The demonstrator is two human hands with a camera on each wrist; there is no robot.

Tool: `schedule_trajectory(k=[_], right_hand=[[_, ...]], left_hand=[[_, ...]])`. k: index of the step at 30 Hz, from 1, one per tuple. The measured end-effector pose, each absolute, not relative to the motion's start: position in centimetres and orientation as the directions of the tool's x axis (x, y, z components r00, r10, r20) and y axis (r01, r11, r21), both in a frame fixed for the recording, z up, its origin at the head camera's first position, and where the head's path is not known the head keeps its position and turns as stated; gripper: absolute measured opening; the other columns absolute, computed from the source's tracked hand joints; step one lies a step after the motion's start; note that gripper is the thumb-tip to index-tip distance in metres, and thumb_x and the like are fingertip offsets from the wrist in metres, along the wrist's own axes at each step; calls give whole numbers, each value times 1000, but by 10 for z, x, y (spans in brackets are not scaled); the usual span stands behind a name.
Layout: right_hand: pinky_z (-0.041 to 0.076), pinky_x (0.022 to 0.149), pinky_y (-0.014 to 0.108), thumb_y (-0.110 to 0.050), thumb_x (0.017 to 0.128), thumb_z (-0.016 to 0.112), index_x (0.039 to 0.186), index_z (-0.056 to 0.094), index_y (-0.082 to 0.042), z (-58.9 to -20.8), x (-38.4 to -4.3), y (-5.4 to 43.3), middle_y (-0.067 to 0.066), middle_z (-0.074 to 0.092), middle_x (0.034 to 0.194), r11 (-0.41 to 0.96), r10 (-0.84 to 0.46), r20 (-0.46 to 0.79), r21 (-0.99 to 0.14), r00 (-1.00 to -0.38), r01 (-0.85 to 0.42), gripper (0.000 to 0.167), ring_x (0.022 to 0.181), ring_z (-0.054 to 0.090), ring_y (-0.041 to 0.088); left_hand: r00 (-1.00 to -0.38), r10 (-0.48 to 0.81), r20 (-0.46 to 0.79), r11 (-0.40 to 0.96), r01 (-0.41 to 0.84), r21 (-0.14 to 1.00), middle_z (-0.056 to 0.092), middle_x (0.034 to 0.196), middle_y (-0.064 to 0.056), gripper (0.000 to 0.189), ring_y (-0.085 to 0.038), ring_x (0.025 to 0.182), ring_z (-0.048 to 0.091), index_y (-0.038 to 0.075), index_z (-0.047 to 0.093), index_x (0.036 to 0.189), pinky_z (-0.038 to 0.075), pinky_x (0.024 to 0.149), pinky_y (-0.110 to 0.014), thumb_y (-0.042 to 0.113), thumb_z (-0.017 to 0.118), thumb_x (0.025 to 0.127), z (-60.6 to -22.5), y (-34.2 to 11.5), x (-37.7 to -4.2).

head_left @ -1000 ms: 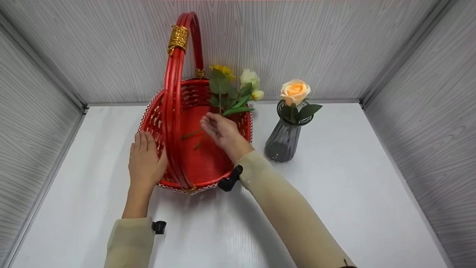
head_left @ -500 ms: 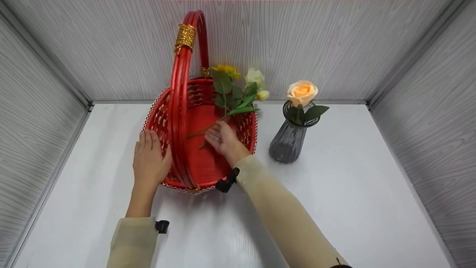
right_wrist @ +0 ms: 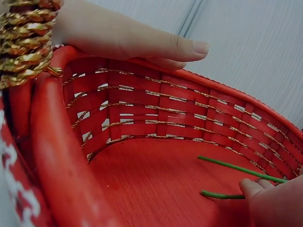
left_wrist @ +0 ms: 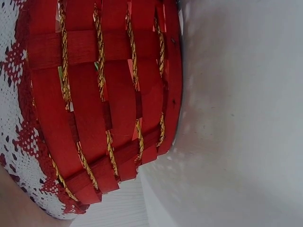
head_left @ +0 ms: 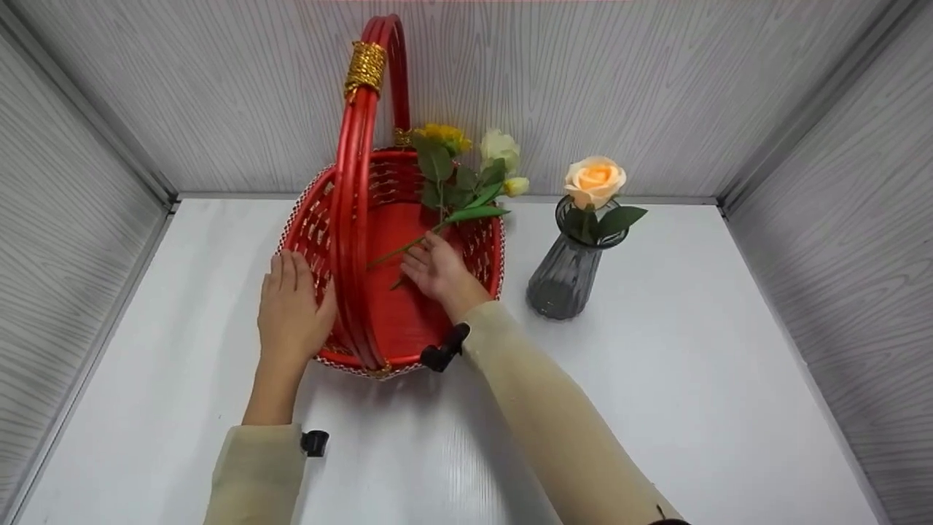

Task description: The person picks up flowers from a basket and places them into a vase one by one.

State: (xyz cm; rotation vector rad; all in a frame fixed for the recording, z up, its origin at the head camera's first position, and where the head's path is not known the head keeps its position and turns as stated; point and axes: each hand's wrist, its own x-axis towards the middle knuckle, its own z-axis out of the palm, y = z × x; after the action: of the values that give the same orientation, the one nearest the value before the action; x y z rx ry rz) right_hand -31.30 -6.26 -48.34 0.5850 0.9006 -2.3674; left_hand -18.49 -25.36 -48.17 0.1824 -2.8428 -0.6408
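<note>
A red woven basket (head_left: 412,321) with a tall arched handle stands left of centre. My left hand (head_left: 293,313) rests on its left rim, fingers straight; the right wrist view shows this hand (right_wrist: 137,42) lying along the rim. Inside, my right hand (head_left: 446,275) is at the green stems (right_wrist: 236,166) of artificial flowers. Whether its fingers pinch a stem is hidden. A yellow flower (head_left: 444,137), a cream-white flower (head_left: 500,149) and a small pale-yellow bud (head_left: 516,187) lean toward the back right rim among green leaves.
Right of the basket stands a grey ribbed glass vase (head_left: 561,284) holding a peach rose (head_left: 595,181). The white tabletop (head_left: 685,364) is bounded by grey wood-grain panels (head_left: 619,87) at the back and sides. The basket handle (head_left: 353,189) arches between my hands.
My right hand has lowered onto the stems inside the basket and then stayed nearly still. The left hand keeps its place on the rim. The view has shifted slightly.
</note>
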Motion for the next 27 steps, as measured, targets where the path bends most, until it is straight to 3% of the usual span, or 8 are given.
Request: schedule_trajectory(k=[3,7,12,16,20,24,27], right_hand=[[38,114,44,-25,107,45,149,44,-8,-484,-312,-60,21,38,156,-636,-300,-577,-472,-760,610,45,142,42,35],[45,108,43,-26,105,49,124,63,-7,-484,-310,-58,19,50,147,-643,-260,-580,-492,-772,586,30,134,51,33],[46,108,45,-25,102,55,121,60,-14,-484,-308,-55,12,68,121,-649,-217,-560,-530,-800,547,22,122,60,29],[44,109,46,-26,102,56,122,56,-20,-482,-307,-53,5,71,97,-658,-159,-563,-552,-811,512,21,120,61,29],[49,104,42,-24,102,55,122,62,-19,-482,-306,-51,5,69,96,-685,-108,-582,-544,-806,485,21,118,63,27],[52,99,38,-22,103,54,122,68,-15,-484,-307,-51,7,69,102,-693,-92,-580,-546,-810,470,25,104,66,23],[52,100,39,-20,103,54,133,61,-14,-485,-308,-53,10,69,112,-705,-76,-556,-557,-828,439,31,104,67,24]], left_hand=[[-967,-171,187,896,-74,437,18,160,-31,74,-43,152,9,-12,21,152,10,122,-57,43,36,104,-482,-252,-184],[-967,-171,187,893,-72,444,17,160,-31,75,-43,152,9,-12,21,152,9,122,-57,43,35,105,-482,-251,-184],[-969,-166,183,893,-69,444,17,161,-31,74,-43,152,8,-12,21,152,9,123,-57,43,36,104,-482,-251,-183],[-968,-166,187,893,-67,445,17,161,-31,74,-43,152,9,-12,21,152,9,123,-57,43,36,104,-482,-250,-185],[-964,-169,205,892,-62,447,20,160,-31,74,-43,152,11,-12,24,152,10,122,-57,42,38,104,-484,-250,-186],[-963,-165,213,893,-54,446,22,159,-32,73,-44,151,12,-13,24,151,11,122,-57,40,39,104,-485,-251,-187],[-964,-166,209,893,-58,445,21,159,-32,73,-44,151,12,-13,24,151,10,122,-57,40,39,104,-486,-251,-187]])
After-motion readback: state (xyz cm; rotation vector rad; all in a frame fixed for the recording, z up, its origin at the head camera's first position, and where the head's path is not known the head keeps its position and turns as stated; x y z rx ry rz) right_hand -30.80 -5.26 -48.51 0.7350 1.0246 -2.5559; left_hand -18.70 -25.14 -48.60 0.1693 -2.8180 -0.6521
